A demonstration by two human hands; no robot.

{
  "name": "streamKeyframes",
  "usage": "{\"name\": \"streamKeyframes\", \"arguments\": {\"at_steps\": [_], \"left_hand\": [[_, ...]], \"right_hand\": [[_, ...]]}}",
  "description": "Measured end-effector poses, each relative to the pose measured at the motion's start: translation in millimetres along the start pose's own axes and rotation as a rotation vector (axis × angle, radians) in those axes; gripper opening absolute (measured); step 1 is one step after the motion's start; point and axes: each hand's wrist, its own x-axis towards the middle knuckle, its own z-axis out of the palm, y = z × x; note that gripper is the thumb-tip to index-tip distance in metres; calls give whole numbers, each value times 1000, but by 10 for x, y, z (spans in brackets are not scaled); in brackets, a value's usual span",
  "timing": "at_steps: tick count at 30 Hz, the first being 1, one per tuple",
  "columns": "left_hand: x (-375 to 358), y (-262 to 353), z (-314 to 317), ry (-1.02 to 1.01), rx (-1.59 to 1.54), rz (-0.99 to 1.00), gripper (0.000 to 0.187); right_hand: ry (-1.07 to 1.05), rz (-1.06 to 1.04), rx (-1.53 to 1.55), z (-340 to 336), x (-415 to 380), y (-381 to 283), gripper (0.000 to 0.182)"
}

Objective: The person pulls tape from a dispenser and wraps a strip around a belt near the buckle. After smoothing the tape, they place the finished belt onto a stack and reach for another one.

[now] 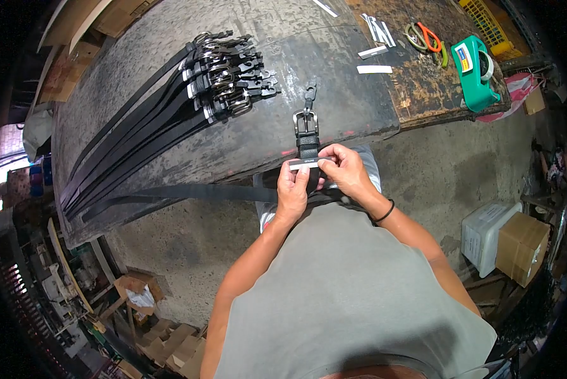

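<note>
We hold the label strip [303,163] crosswise over the belt [308,149], on the body side of the buckle [306,124]. The belt's long axis runs from the buckle toward our torso; the strip lies roughly square to it. Left hand [291,197]: grip closed on the strip's left end. Right hand [349,174]: grip closed at its right end, slightly nearer the buckle. The belt pile [188,88] lies left of the buckle on the bench [277,50].

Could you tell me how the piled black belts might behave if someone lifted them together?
The belts would probably flop, as their straps look long, thin and flat. The metal buckles likely make that end heavier. Crowded so closely, the buckles and dark hooks may snag.
</note>
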Motion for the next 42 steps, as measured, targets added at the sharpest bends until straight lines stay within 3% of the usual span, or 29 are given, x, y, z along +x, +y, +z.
{"name": "streamKeyframes", "arguments": {"at_steps": [29, 42], "left_hand": [[17, 56, 26, 53, 44, -37, 20], [23, 27, 41, 62, 93, 42, 19]], "right_hand": [[-8, -7, -26, -17, 8, 32, 17], [-33, 3, -83, -25, 19, 1, 22]]}}
